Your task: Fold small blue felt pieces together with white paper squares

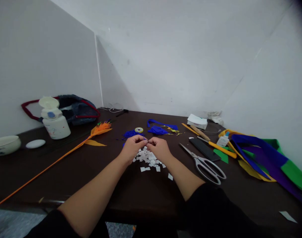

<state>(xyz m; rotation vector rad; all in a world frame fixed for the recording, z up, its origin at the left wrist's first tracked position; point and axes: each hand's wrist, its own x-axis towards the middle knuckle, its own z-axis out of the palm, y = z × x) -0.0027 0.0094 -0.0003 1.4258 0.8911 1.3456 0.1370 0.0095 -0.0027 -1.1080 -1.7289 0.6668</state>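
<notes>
My left hand (131, 147) and my right hand (160, 147) meet over the middle of a dark table (91, 172), fingers curled and fingertips pinched together on something too small to name. Right beneath them lies a heap of small white paper squares (149, 160). Just beyond the hands are blue paper scraps (158, 129) and a small yellow tape roll (139, 130).
Scissors (205, 163) lie to the right, with a yellow-handled tool (221, 149), a glue bottle (223, 139) and coloured paper strips (265, 158). On the left are a long orange paper flower stem (66, 152), a white bottle (55, 122), a bowl (5, 144) and a bag (75, 109).
</notes>
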